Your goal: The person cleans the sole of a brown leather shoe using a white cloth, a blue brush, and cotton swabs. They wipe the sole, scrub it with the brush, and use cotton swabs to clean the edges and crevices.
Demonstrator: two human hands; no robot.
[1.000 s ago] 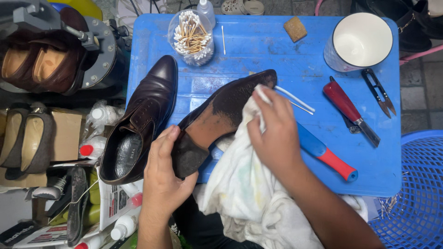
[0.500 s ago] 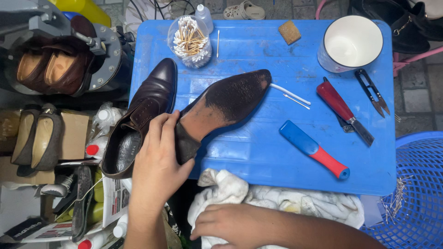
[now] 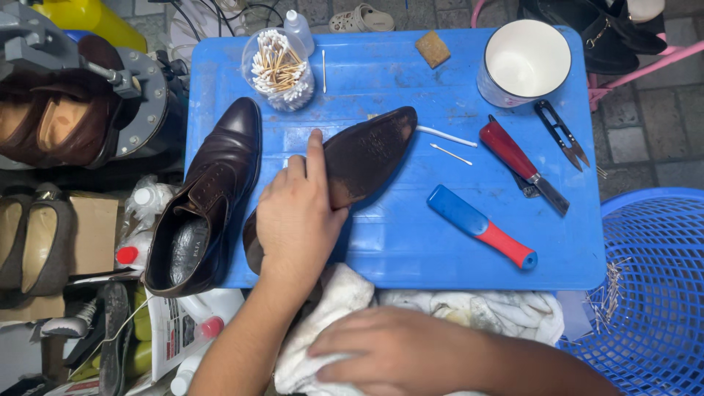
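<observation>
The left hand [image 3: 297,216] lies palm down, fingers spread, across the waist of a dark brown leather dress shoe turned sole-up [image 3: 367,154], its pointed toe aimed toward one o'clock on the blue plastic surface [image 3: 411,242]. The index finger stretches up along the sole's edge; the heel peeks out at the hand's seven o'clock. The right hand [image 3: 400,352] rests at the surface's six o'clock edge, fingers curled loosely down onto a crumpled white cloth [image 3: 469,312], pressing it rather than lifting it.

At nine o'clock of the upturned shoe, just beside it, stands its upright dark brown leather mate [image 3: 209,191], opening facing the camera. At twelve o'clock a clear round tub of cotton swabs [image 3: 279,70] sits near the surface's far edge. Toward two o'clock is a white enamel mug [image 3: 524,62]. At three o'clock lie two loose white swab sticks [image 3: 447,143], a red-handled knife [image 3: 517,161] and small black thread snips [image 3: 561,136]. A blue brush handle with a red grip [image 3: 480,227] lies at four o'clock, apart from both hands.
</observation>
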